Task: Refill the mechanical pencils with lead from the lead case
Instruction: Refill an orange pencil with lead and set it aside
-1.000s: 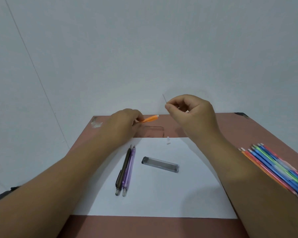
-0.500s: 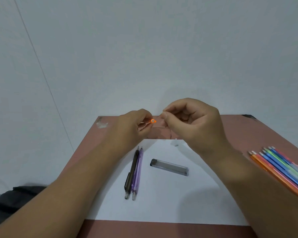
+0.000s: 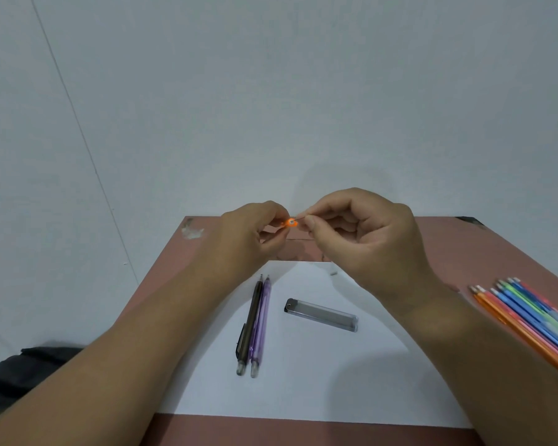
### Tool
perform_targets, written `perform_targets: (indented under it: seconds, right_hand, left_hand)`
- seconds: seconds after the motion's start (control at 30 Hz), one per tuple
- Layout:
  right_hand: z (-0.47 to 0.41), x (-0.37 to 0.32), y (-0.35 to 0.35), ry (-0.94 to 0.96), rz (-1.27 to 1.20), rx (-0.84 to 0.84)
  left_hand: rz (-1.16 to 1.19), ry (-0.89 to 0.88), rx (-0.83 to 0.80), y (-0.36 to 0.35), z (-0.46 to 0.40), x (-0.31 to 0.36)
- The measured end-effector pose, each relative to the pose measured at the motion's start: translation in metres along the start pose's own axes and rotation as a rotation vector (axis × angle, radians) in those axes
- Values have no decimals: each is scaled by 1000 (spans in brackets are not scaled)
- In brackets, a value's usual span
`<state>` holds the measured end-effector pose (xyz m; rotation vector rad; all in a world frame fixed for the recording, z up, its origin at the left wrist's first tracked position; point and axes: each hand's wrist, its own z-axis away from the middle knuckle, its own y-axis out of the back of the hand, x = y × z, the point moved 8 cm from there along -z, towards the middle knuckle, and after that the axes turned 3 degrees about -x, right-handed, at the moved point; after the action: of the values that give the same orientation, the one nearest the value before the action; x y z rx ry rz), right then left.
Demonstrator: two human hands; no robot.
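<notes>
- The left hand (image 3: 245, 239) is raised above the far part of the bench (image 3: 432, 239), fingers curled closed around an orange mechanical pencil (image 3: 291, 223); only the pencil's open round end shows, pointing back toward the camera.
- The right hand (image 3: 361, 239) is level with it and just beside it, thumb and forefinger pinched together on a thin lead (image 3: 301, 217), the other fingers folded into the palm.
- The lead runs as a short dark line from the pinch to the pencil's open end; whether its tip is inside the hole is too small to tell.
- A white sheet of paper (image 3: 303, 391) lies on the reddish-brown bench below the hands.
- On the paper, a dark brown pencil (image 3: 249, 323) and a purple pencil (image 3: 261, 326) lie side by side, touching, tips pointing away and capped ends toward the near edge.
- The lead case (image 3: 321, 315), a clear grey slim box with a black end, lies on the paper just right of those two pencils, apart from them and angled, its black end toward them.
- A small white bit (image 3: 333, 271) lies on the paper near the right wrist; what it is cannot be told.
- A bundle of coloured pencils (image 3: 529, 320) in orange, pink, blue and green lies at the bench's right edge, well apart from the paper's items.
- A dark bag (image 3: 23, 371) sits low on the left, beside the bench.
</notes>
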<state>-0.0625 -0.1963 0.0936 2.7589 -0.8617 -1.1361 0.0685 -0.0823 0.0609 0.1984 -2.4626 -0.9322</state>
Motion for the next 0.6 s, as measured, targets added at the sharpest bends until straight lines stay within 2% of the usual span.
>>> perform_targets:
  seconds: [0.33,0.6]
  right_hand:
    - [-1,0,1,45,70,-14]
    - [-1,-8,1,147,226,-20]
  left_hand:
    - [-12,-10,2,1,1,2]
    - [-24,-42,15,0,2,2]
